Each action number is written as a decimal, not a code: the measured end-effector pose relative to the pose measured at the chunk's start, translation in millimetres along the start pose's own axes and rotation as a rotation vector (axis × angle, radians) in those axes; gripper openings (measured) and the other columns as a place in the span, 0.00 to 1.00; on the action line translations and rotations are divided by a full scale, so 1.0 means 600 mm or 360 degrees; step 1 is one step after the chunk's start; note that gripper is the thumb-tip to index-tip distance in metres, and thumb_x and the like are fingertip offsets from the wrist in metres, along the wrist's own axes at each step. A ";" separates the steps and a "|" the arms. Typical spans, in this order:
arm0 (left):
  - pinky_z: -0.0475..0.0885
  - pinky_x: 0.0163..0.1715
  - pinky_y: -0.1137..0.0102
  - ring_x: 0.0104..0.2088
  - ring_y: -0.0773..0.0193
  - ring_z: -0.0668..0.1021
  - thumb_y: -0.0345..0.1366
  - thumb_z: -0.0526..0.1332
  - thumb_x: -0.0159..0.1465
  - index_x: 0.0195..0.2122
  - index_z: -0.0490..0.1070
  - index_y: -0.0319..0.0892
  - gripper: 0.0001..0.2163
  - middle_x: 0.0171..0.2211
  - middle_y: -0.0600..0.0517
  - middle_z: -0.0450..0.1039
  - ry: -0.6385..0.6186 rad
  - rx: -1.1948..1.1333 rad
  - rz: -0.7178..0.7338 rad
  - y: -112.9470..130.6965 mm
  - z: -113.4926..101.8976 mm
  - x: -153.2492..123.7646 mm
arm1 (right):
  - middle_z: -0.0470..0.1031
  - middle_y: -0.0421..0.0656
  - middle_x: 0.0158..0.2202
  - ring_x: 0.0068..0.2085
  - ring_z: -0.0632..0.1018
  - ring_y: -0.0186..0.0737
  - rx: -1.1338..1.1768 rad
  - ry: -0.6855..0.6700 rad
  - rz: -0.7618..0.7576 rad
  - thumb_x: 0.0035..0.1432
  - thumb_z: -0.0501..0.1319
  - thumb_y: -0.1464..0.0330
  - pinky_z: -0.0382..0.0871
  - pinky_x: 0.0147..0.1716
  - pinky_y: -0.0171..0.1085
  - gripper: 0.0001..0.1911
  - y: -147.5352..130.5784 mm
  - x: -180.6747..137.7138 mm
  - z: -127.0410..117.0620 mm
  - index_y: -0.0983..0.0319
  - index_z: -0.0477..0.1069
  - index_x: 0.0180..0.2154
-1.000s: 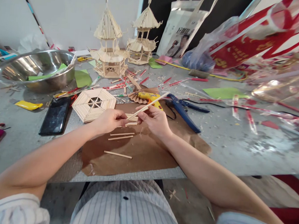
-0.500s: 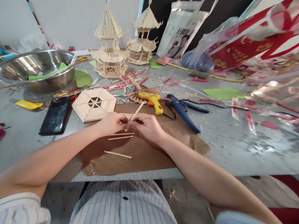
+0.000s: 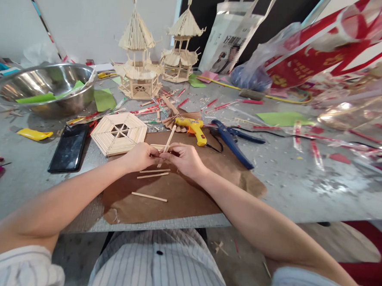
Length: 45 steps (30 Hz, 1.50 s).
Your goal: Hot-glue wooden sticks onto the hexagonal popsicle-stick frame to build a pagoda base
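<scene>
Both hands work close together above a brown sheet (image 3: 193, 203) laid on the bench (image 3: 292, 183), fingertips meeting. The right hand (image 3: 186, 161) pinches a slim wooden stick (image 3: 169, 137) between thumb and fingers; the stick is tilted, its upper end leaning to the right and away from the person. The left hand (image 3: 143, 158) is closed at the lower part of the same stick, its grip partly hidden by the fingers. Below the hands, two loose sticks (image 3: 153, 175) lie nearly parallel on the sheet, with a single stick (image 3: 149, 197) apart from them, nearer the front edge. More sticks behind the hands are mostly covered. A hexagonal slatted panel (image 3: 104, 138) lies just beyond the left hand, overlapping the sheet's corner. Beyond the right hand are a yellow glue gun (image 3: 196, 129) and blue-handled pliers (image 3: 232, 145). A dark phone (image 3: 68, 148) lies left of the panel. Two wooden pagoda models, the left (image 3: 137, 34) and the right (image 3: 186, 27), stand upright at the rear.
</scene>
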State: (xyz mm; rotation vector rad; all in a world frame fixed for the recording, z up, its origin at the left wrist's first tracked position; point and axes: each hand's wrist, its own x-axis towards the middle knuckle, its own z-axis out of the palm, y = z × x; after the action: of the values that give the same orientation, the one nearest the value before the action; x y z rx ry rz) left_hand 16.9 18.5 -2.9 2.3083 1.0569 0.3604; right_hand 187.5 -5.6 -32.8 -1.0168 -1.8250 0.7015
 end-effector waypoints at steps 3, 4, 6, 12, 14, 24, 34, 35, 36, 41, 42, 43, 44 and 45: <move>0.54 0.19 0.77 0.18 0.74 0.58 0.40 0.57 0.55 0.22 0.73 0.36 0.12 0.13 0.58 0.57 0.0005 -0.0001 -0.0003 -0.001 0.000 0.001 | 0.77 0.43 0.30 0.32 0.76 0.37 -0.0003 0.0009 0.0020 0.51 0.61 0.64 0.68 0.33 0.35 0.08 0.000 0.001 0.001 0.61 0.76 0.26; 0.53 0.19 0.77 0.18 0.74 0.59 0.40 0.57 0.55 0.22 0.73 0.36 0.12 0.13 0.58 0.57 0.0011 0.0002 -0.0007 -0.002 0.001 0.001 | 0.77 0.43 0.30 0.32 0.76 0.37 -0.0004 0.0014 0.0020 0.51 0.61 0.65 0.67 0.33 0.35 0.08 0.000 0.001 0.002 0.62 0.75 0.26; 0.53 0.19 0.78 0.17 0.74 0.58 0.39 0.57 0.55 0.22 0.73 0.36 0.13 0.13 0.58 0.57 0.0014 0.0003 -0.0010 -0.003 0.002 0.001 | 0.77 0.44 0.30 0.32 0.76 0.37 -0.0006 0.0026 0.0014 0.51 0.61 0.65 0.67 0.33 0.35 0.08 -0.001 0.001 0.003 0.62 0.75 0.26; 0.54 0.18 0.79 0.18 0.74 0.59 0.43 0.56 0.55 0.21 0.73 0.35 0.16 0.14 0.58 0.56 0.0021 -0.0059 -0.0030 -0.005 0.006 -0.001 | 0.76 0.43 0.28 0.31 0.75 0.37 -0.0061 0.0022 -0.0008 0.51 0.61 0.65 0.67 0.32 0.35 0.08 -0.010 -0.001 0.004 0.62 0.75 0.25; 0.53 0.18 0.79 0.18 0.74 0.59 0.44 0.56 0.56 0.20 0.72 0.35 0.16 0.14 0.58 0.55 0.0039 -0.0080 -0.0020 -0.004 0.008 -0.002 | 0.75 0.43 0.27 0.30 0.75 0.36 -0.0082 0.0030 -0.0017 0.51 0.61 0.65 0.66 0.31 0.35 0.08 -0.013 -0.001 0.003 0.62 0.74 0.25; 0.52 0.18 0.78 0.17 0.74 0.58 0.45 0.55 0.57 0.14 0.64 0.37 0.20 0.11 0.58 0.53 0.0139 -0.0067 0.0032 0.000 0.015 -0.005 | 0.73 0.41 0.24 0.27 0.72 0.34 -0.0260 -0.0018 -0.0075 0.53 0.60 0.64 0.62 0.28 0.33 0.10 -0.017 0.000 -0.001 0.62 0.73 0.24; 0.56 0.17 0.78 0.14 0.74 0.63 0.42 0.56 0.57 0.18 0.69 0.37 0.16 0.09 0.58 0.59 0.0080 -0.0120 -0.0097 0.010 0.014 -0.007 | 0.73 0.40 0.24 0.27 0.72 0.33 -0.0241 -0.0010 -0.0057 0.53 0.60 0.64 0.62 0.28 0.32 0.09 -0.015 -0.001 0.000 0.61 0.75 0.26; 0.57 0.17 0.78 0.13 0.73 0.64 0.42 0.56 0.57 0.19 0.69 0.37 0.15 0.09 0.58 0.59 0.0053 -0.0144 -0.0128 0.012 0.013 -0.007 | 0.73 0.41 0.23 0.27 0.72 0.33 -0.0236 -0.0006 -0.0045 0.53 0.60 0.64 0.62 0.28 0.33 0.09 -0.015 -0.001 0.000 0.61 0.75 0.26; 0.58 0.17 0.78 0.13 0.73 0.65 0.41 0.56 0.58 0.21 0.70 0.37 0.14 0.09 0.58 0.60 0.0020 -0.0172 -0.0157 0.013 0.013 -0.008 | 0.73 0.41 0.24 0.27 0.72 0.34 -0.0230 -0.0002 -0.0033 0.53 0.60 0.64 0.62 0.28 0.33 0.09 -0.015 -0.001 0.000 0.62 0.75 0.25; 0.60 0.17 0.78 0.12 0.72 0.67 0.39 0.56 0.58 0.24 0.71 0.38 0.11 0.09 0.59 0.60 -0.0031 -0.0238 -0.0190 0.014 0.014 -0.009 | 0.75 0.42 0.25 0.28 0.74 0.35 -0.0187 0.0007 0.0005 0.52 0.61 0.64 0.64 0.29 0.34 0.09 -0.012 0.001 0.003 0.61 0.75 0.25; 0.60 0.17 0.78 0.12 0.72 0.67 0.40 0.56 0.58 0.24 0.71 0.38 0.11 0.09 0.59 0.61 -0.0022 -0.0235 -0.0183 0.013 0.014 -0.009 | 0.75 0.42 0.25 0.28 0.74 0.35 -0.0168 0.0010 0.0009 0.51 0.61 0.64 0.64 0.29 0.34 0.09 -0.011 0.002 0.003 0.61 0.74 0.25; 0.60 0.17 0.78 0.11 0.72 0.67 0.40 0.57 0.57 0.24 0.71 0.38 0.11 0.09 0.59 0.61 -0.0019 -0.0237 -0.0184 0.013 0.014 -0.008 | 0.75 0.42 0.26 0.28 0.74 0.35 -0.0150 0.0018 0.0015 0.51 0.61 0.64 0.64 0.29 0.34 0.09 -0.010 0.002 0.003 0.62 0.74 0.25; 0.60 0.17 0.78 0.11 0.73 0.66 0.40 0.57 0.57 0.24 0.71 0.38 0.11 0.08 0.59 0.60 -0.0022 -0.0255 -0.0203 0.012 0.014 -0.008 | 0.75 0.42 0.26 0.29 0.74 0.36 -0.0132 0.0034 0.0024 0.51 0.61 0.64 0.65 0.29 0.34 0.09 -0.008 0.003 0.003 0.62 0.74 0.25; 0.58 0.16 0.78 0.10 0.73 0.64 0.41 0.57 0.57 0.24 0.71 0.38 0.12 0.08 0.59 0.60 -0.0026 -0.0299 -0.0241 0.012 0.014 -0.008 | 0.76 0.42 0.27 0.29 0.74 0.36 -0.0108 0.0058 0.0035 0.51 0.61 0.64 0.65 0.30 0.34 0.08 -0.007 0.004 0.002 0.62 0.75 0.27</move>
State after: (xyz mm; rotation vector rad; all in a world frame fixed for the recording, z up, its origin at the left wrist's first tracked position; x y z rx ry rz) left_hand 21.9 8.3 -5.3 2.0489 1.1316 0.3640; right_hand 184.4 -5.9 -29.1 -1.0889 -1.8190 0.6337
